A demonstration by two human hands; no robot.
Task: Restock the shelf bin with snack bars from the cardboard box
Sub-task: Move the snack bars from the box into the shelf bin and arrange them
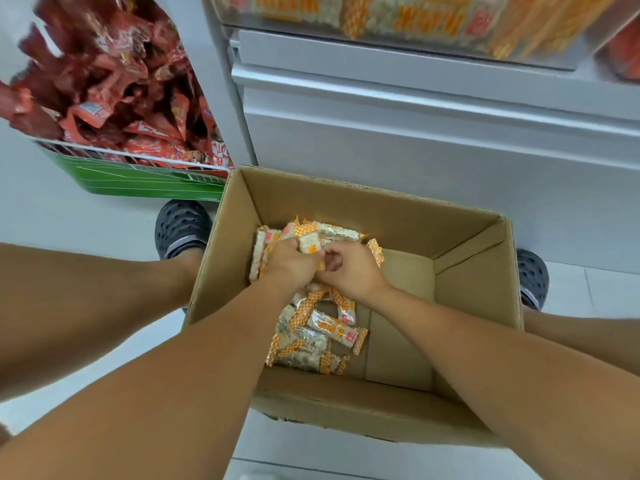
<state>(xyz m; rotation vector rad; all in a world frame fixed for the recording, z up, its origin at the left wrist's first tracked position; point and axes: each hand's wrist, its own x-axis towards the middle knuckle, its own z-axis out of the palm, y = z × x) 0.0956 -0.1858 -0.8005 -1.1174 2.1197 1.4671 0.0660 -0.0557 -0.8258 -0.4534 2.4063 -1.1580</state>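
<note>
An open cardboard box (391,209) stands on the floor between my feet. Several snack bars (332,327) in clear wrappers with orange-checked ends lie on its left side. Both my hands reach down into the box. My left hand (292,263) grips a bunch of bars (259,251) at the far left of the pile. My right hand (349,271) is curled beside it, fingers closing round bars in the same bunch; its fingertips are partly hidden. Above, blurred, the shelf bin (398,36) holds the same orange-wrapped bars.
A wire basket (138,161) with a green front, full of red snack packets, stands at the left. White shelf fronts (415,109) rise behind the box. My feet in dark perforated clogs (181,223) flank the box on a white floor.
</note>
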